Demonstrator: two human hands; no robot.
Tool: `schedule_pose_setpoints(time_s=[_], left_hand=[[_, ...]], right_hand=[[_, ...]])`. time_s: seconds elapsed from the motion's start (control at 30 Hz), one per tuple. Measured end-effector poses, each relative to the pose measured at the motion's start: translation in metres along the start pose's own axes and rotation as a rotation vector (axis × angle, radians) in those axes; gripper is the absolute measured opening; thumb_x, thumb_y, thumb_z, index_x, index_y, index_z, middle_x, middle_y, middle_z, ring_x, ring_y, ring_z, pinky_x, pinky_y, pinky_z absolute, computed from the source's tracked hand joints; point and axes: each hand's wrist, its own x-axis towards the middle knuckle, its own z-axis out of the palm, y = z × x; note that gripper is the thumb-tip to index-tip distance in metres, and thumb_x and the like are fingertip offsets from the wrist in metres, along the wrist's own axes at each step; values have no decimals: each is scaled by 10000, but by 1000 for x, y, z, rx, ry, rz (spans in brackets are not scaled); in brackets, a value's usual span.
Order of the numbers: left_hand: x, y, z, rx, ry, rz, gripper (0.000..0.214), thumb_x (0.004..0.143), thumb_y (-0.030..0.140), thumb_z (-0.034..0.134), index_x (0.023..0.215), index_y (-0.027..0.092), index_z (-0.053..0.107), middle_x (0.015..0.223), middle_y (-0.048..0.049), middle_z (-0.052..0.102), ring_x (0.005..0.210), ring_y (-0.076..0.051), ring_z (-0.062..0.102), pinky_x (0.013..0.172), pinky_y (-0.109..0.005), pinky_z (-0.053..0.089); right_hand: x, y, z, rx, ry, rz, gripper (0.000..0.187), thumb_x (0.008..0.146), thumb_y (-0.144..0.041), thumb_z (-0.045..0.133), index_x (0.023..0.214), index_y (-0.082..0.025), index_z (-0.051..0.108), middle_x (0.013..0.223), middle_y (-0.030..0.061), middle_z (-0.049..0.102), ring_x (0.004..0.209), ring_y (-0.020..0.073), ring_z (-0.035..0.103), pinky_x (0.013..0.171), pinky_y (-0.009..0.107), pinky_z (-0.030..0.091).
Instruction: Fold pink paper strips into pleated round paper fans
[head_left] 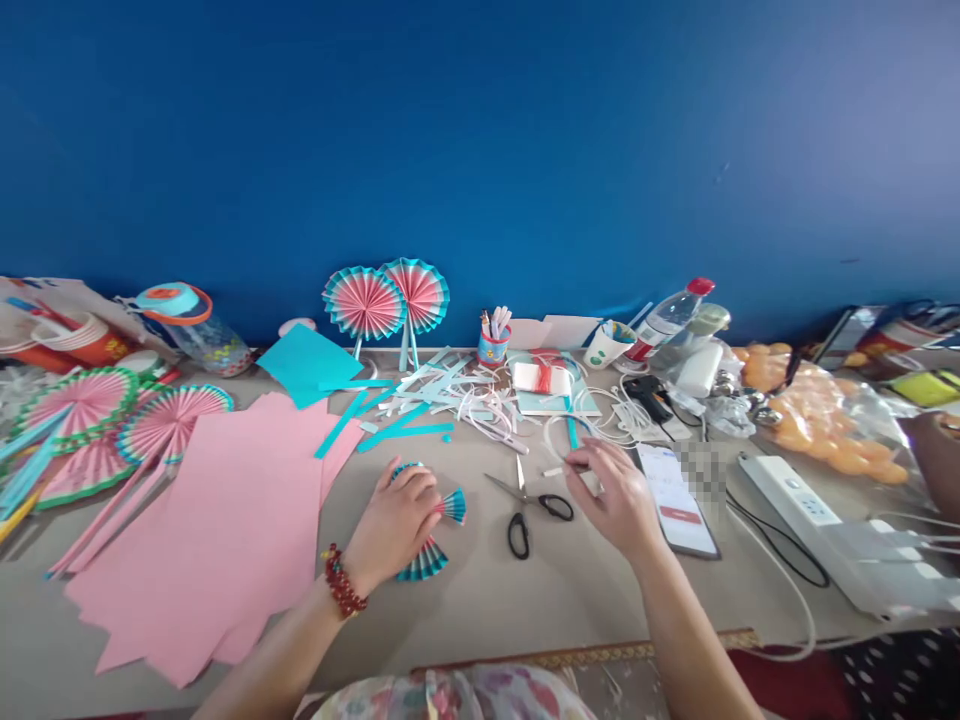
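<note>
My left hand (396, 522) lies curled over a small pleated paper fan (433, 560) with teal edges and a pink middle, pressing it onto the table (525, 600). My right hand (611, 495) hovers beside a phone (677, 500), its fingertips pinched on a thin white paper strip (564, 468). Black-handled scissors (525, 505) lie open between the two hands. A red bead bracelet sits on my left wrist.
Pink paper sheets (217, 530) cover the left side, with finished fans (112, 425) beyond them. Two upright fans (390, 300), teal strips (397, 420), a pen cup (493, 345), a glue gun (651, 395), a bottle (667, 315) and a white power strip (795, 500) crowd the back and right.
</note>
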Motion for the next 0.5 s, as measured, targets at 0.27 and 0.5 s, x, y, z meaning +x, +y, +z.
schedule_pose_setpoints(time_s=[0.27, 0.5], left_hand=[[4, 16, -24, -235, 174, -16, 200, 937, 283, 527, 1123, 232, 582, 1108, -47, 649, 1076, -190, 586, 1108, -431, 341], [13, 33, -35, -299, 228, 2, 102, 915, 247, 565, 1011, 223, 589, 981, -28, 644, 972, -177, 599, 1098, -422, 341]], right_hand=[[6, -61, 22, 224, -101, -227, 124, 856, -106, 534, 897, -223, 542, 765, 23, 644, 750, 182, 600, 951, 448, 471], [9, -71, 21, 256, -105, -248, 114, 865, -116, 539, 892, -226, 537, 760, 22, 635, 782, 193, 596, 934, 433, 476]])
